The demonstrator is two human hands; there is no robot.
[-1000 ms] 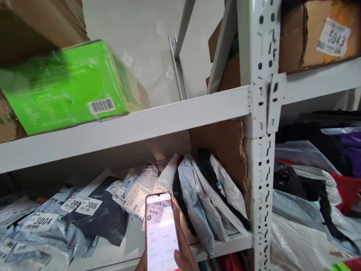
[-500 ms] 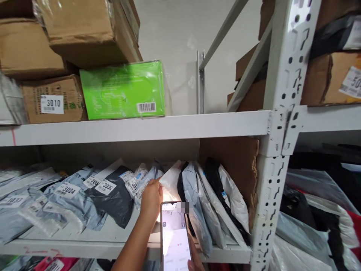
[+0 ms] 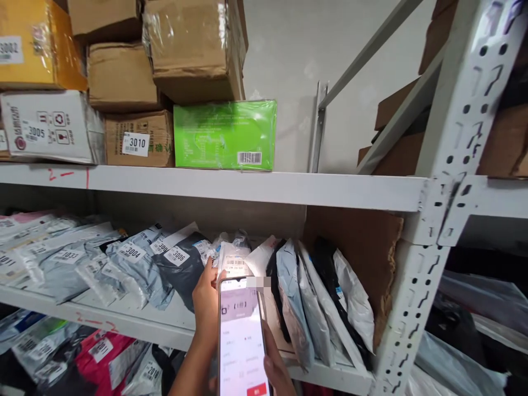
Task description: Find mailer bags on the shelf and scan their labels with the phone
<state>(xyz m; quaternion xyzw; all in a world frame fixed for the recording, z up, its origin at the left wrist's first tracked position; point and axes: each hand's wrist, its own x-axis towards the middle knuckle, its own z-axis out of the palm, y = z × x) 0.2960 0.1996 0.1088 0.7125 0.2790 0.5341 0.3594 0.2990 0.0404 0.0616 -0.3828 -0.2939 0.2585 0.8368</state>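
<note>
- My left hand (image 3: 206, 300) is now pinching the top edge of a white labelled parcel (image 3: 234, 264), fingers closed on it; half a second back it only brushed the bags here, so I read this one as the pick.
- My right hand (image 3: 274, 371) is wrapped around the phone (image 3: 241, 335), thumb on its right edge, the lit screen just in front of that parcel; the view has drifted right since, and the phone has risen.
- The parcel stands upright on the middle shelf (image 3: 136, 324), about midway along it, among soft, crinkled plastic mailers.
- Left of the parcel lie a black mailer tagged 3006 (image 3: 181, 264) and a grey mailer tagged 3004 (image 3: 138, 264), glossy and slumped flat.
- Right of it, thin white and black bags (image 3: 322, 297) lean against a torn cardboard divider (image 3: 363, 247).
- Above it sit a shiny green box (image 3: 225, 135) and stiff brown cartons.
</note>
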